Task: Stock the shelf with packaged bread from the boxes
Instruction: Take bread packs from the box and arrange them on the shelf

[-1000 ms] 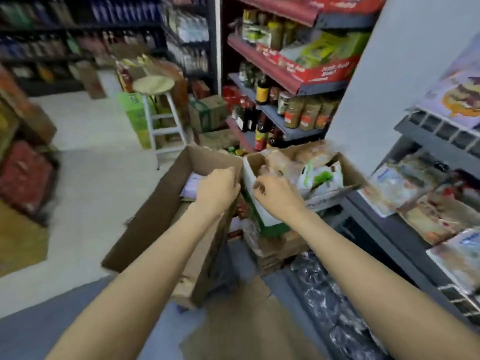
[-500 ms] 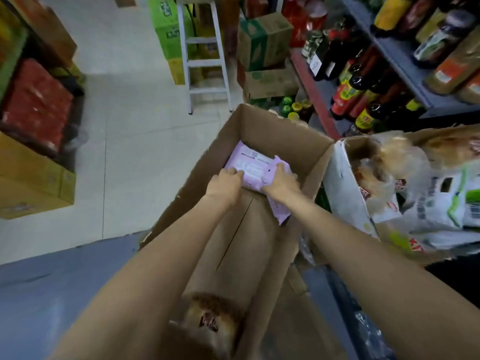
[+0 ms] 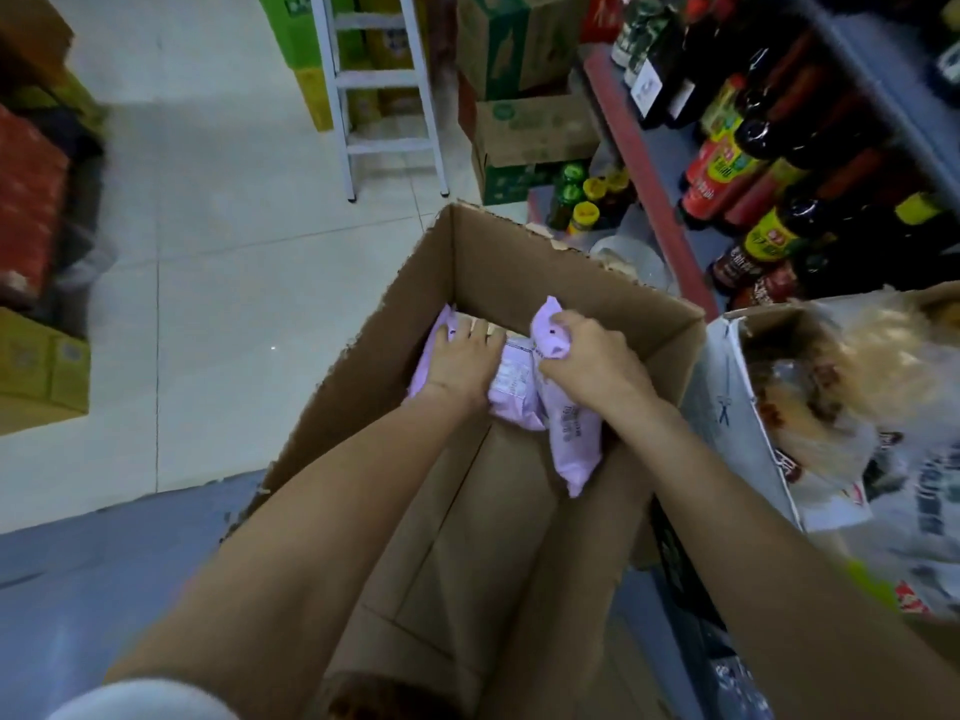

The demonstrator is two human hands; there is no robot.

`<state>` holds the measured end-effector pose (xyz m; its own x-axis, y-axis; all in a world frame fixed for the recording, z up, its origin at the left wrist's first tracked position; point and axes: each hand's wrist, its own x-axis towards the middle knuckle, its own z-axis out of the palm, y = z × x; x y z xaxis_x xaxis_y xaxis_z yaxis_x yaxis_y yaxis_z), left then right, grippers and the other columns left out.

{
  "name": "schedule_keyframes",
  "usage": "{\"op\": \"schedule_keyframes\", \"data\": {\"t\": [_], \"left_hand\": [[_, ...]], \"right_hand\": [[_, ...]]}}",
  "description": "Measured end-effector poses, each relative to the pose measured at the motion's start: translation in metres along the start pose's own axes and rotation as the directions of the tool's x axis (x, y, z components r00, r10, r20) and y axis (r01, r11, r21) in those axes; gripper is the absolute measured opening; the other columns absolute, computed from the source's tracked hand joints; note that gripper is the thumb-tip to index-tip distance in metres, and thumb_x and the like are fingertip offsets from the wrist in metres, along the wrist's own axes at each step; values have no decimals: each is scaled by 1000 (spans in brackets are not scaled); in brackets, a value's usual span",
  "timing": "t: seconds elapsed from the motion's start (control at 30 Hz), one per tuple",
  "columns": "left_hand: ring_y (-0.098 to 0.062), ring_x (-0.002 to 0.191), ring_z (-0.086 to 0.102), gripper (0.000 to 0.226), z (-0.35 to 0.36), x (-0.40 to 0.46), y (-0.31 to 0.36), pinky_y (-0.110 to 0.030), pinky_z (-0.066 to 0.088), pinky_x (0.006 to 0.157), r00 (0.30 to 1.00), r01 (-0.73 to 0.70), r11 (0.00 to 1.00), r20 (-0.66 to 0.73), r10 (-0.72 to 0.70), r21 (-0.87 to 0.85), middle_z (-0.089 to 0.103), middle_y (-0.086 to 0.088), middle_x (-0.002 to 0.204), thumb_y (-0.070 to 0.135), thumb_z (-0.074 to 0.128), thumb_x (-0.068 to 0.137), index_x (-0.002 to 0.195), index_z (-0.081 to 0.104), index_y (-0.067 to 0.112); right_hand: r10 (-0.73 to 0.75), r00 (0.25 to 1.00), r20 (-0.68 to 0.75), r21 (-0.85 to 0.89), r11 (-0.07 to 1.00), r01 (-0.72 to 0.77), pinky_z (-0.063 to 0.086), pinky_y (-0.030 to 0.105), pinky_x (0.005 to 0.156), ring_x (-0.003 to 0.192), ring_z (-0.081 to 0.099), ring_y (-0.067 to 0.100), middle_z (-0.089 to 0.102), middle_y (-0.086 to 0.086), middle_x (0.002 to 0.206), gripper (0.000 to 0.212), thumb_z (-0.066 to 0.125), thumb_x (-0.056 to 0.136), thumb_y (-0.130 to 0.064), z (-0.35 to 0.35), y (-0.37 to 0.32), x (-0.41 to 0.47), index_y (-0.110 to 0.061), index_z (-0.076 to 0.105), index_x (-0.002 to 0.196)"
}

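An open brown cardboard box (image 3: 519, 272) stands in front of me, nearly bare inside except for lilac bread packages at its far end. My right hand (image 3: 587, 356) grips the top of one lilac package (image 3: 574, 439), which hangs tilted up off the box floor. My left hand (image 3: 462, 361) lies palm-down with fingers spread on another lilac package (image 3: 511, 392) lying flat. To the right, a white box (image 3: 727, 407) holds clear-wrapped loaves (image 3: 852, 366).
A shelf of dark sauce bottles (image 3: 769, 163) runs along the right. Green cartons (image 3: 524, 132) and a white step stool (image 3: 384, 90) stand beyond the box. Red and yellow cases (image 3: 31, 210) line the left edge. Pale floor tiles (image 3: 223, 262) stretch to the left.
Both hands moved from the box rims down into the brown box. The right hand has taken hold of one lilac package and lifted its end; the left now presses on the other.
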<state>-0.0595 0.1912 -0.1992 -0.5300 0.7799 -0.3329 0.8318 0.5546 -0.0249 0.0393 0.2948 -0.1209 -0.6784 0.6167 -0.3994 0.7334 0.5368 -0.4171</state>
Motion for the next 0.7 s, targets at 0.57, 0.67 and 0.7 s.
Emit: {"op": "schedule_keyframes", "data": {"t": [0.57, 0.67, 0.7], "left_hand": [[-35, 110, 59, 63, -154, -204, -10, -50, 37, 106, 989, 151, -313, 147, 35, -938, 66, -15, 117, 50, 75, 59, 110, 68, 13], [-33, 120, 56, 56, -200, -251, 15, -48, 35, 110, 974, 125, -410, 34, 223, -903, 60, -16, 129, 46, 60, 81, 125, 60, 11], [-31, 119, 57, 51, -216, -265, 26, -47, 38, 109, 957, 117, -424, -12, 290, -898, 60, -16, 129, 43, 54, 86, 126, 59, 12]], "right_hand": [[278, 907, -316, 947, 31, 320, 55, 34, 66, 83, 65, 23, 66, 12, 101, 32, 59, 80, -22, -113, -11, -206, -8, 54, 108], [316, 896, -311, 944, -6, 329, 58, 41, 76, 101, 65, 30, 62, 18, 121, 38, 49, 95, -25, -137, -14, -272, -3, 50, 127], [318, 896, -310, 943, -22, 333, 56, 43, 83, 105, 64, 30, 61, 17, 124, 40, 50, 96, -29, -146, -14, -292, -4, 51, 127]]}}
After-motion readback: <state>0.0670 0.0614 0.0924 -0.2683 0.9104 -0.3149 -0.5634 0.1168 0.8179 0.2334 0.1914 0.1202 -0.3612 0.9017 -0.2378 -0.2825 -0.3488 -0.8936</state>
